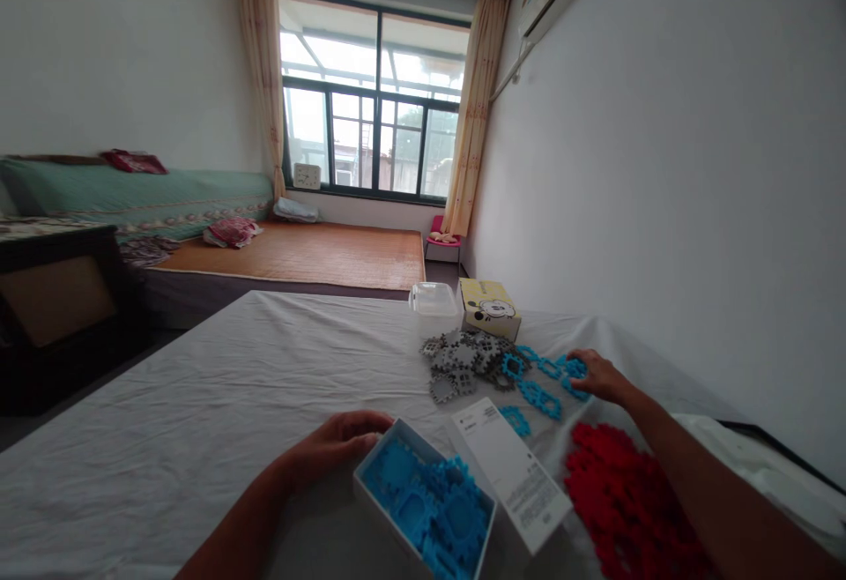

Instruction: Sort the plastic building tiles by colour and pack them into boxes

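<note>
My left hand (338, 444) grips the far left corner of a white box (423, 501) filled with several blue interlocking pieces. My right hand (598, 375) reaches out to the loose blue pieces (542, 382) scattered on the white cloth, fingers curled over one at the right end; whether it is gripped I cannot tell. A heap of grey pieces (466, 360) lies just left of the blue ones. Under my right forearm spreads a pile of red pieces (625, 501). The white box lid (512, 474), with printed text, leans beside the box.
A clear plastic container (434, 300) and a yellow cartoon-printed box (490, 307) stand at the table's far edge. The white wall runs close on the right. Beyond the table are a bed with a bamboo mat (310, 254), a dark cabinet (59, 298) and a window.
</note>
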Tool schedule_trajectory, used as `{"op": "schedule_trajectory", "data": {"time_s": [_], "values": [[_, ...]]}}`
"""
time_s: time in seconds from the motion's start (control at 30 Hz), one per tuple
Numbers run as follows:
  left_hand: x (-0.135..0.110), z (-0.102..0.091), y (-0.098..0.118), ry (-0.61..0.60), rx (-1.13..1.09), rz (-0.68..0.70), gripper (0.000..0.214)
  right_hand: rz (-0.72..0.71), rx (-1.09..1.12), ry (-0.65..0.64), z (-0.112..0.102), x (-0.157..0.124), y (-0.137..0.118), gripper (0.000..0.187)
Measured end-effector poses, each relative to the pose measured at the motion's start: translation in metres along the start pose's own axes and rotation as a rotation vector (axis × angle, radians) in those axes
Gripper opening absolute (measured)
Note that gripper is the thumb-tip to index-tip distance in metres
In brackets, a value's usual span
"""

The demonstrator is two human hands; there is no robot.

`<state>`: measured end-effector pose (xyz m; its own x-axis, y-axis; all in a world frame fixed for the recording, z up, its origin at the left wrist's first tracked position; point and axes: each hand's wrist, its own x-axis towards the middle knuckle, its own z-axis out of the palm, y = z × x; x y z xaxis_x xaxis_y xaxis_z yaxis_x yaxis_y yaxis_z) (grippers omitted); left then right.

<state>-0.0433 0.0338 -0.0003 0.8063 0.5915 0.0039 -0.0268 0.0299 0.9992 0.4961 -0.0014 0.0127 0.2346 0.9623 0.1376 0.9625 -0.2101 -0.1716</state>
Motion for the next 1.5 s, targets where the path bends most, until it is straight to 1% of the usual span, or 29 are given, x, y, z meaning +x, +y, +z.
{"op": "schedule_trajectory", "data": {"time_s": [0.07, 0.1, 0.17, 0.2, 0.27, 0.33, 0.4, 0.43, 0.5, 0.57, 0.63, 0.67, 0.73, 0.8, 0.87, 0.97, 1.03, 1.1, 1.17, 1.23, 1.27, 1.3, 1.33, 1.4, 1.43, 1.5], "values": [[0.000, 0.000, -0.002, -0.003, -0.001, 0.007, 0.040, -0.158, 0.091, 0.039, -0.014, -0.013, -0.032, 0.042], [0.000, 0.000, -0.002, -0.005, -0.002, 0.009, 0.040, -0.262, 0.152, 0.050, -0.020, -0.022, -0.055, 0.041], [-0.001, 0.000, -0.003, -0.006, -0.006, 0.011, 0.041, -0.475, 0.253, 0.016, -0.032, -0.049, -0.110, 0.037], [-0.002, 0.001, -0.002, -0.008, -0.009, 0.012, 0.042, -0.567, 0.288, -0.014, -0.037, -0.065, -0.139, 0.036], [-0.003, 0.002, -0.001, -0.015, -0.014, 0.007, 0.043, -0.723, 0.320, -0.134, -0.045, -0.096, -0.196, 0.039], [-0.005, 0.003, 0.001, -0.023, -0.005, 0.014, 0.044, -0.864, 0.318, -0.266, -0.049, -0.121, -0.242, 0.042], [-0.006, 0.004, 0.003, -0.034, 0.010, 0.031, 0.045, -0.983, 0.273, -0.380, -0.049, -0.132, -0.273, 0.048], [-0.007, 0.004, 0.003, -0.036, 0.018, 0.041, 0.045, -1.021, 0.240, -0.418, -0.049, -0.133, -0.282, 0.053], [-0.008, 0.005, 0.003, -0.035, 0.034, 0.059, 0.045, -1.042, 0.188, -0.460, -0.050, -0.130, -0.290, 0.065], [-0.009, 0.005, 0.003, -0.039, 0.051, 0.070, 0.046, -1.028, 0.197, -0.492, -0.054, -0.123, -0.289, 0.070], [-0.009, 0.004, 0.002, -0.049, 0.051, 0.069, 0.046, -0.995, 0.265, -0.507, -0.058, -0.119, -0.283, 0.062], [-0.009, 0.003, 0.002, -0.053, 0.044, 0.066, 0.047, -0.962, 0.295, -0.489, -0.059, -0.119, -0.280, 0.054], [-0.009, 0.002, 0.000, -0.051, 0.025, 0.055, 0.047, -0.864, 0.296, -0.400, -0.056, -0.123, -0.275, 0.037], [-0.008, 0.001, -0.002, -0.044, 0.015, 0.042, 0.048, -0.795, 0.235, -0.325, -0.047, -0.131, -0.272, 0.028], [-0.007, 0.001, -0.003, -0.040, 0.016, 0.029, 0.048, -0.803, 0.196, -0.314, -0.035, -0.143, -0.272, 0.026], [-0.007, 0.002, -0.002, -0.031, 0.015, 0.024, 0.049, -0.802, 0.235, -0.278, -0.021, -0.162, -0.277, 0.029], [-0.007, 0.003, 0.000, -0.027, 0.002, 0.025, 0.048, -0.776, 0.271, -0.229, -0.018, -0.169, -0.280, 0.030], [-0.007, 0.004, 0.001, -0.027, -0.013, 0.025, 0.047, -0.783, 0.298, -0.195, -0.018, -0.165, -0.275, 0.029], [-0.007, 0.005, 0.001, -0.028, -0.025, 0.018, 0.046, -0.739, 0.328, -0.126, -0.021, -0.149, -0.257, 0.027], [-0.006, 0.004, 0.000, -0.023, -0.035, 0.007, 0.045, -0.572, 0.340, -0.018, -0.024, -0.121, -0.223, 0.027], [-0.006, 0.004, -0.001, -0.020, -0.041, 0.002, 0.045, -0.459, 0.322, 0.023, -0.023, -0.105, -0.202, 0.028], [-0.006, 0.004, -0.001, -0.017, -0.046, -0.001, 0.044, -0.367, 0.270, 0.039, -0.022, -0.089, -0.179, 0.030], [-0.006, 0.004, -0.002, -0.015, -0.051, -0.003, 0.043, -0.299, 0.190, 0.034, -0.018, -0.074, -0.156, 0.031], [-0.006, 0.003, -0.002, -0.018, -0.058, -0.004, 0.042, -0.211, 0.050, -0.044, -0.006, -0.052, -0.116, 0.037], [-0.006, 0.003, -0.001, -0.021, -0.056, -0.002, 0.041, -0.188, 0.016, -0.077, 0.002, -0.044, -0.101, 0.040], [-0.006, 0.003, 0.000, -0.019, -0.044, 0.003, 0.041, -0.163, -0.003, -0.127, 0.020, -0.036, -0.080, 0.047]]}}
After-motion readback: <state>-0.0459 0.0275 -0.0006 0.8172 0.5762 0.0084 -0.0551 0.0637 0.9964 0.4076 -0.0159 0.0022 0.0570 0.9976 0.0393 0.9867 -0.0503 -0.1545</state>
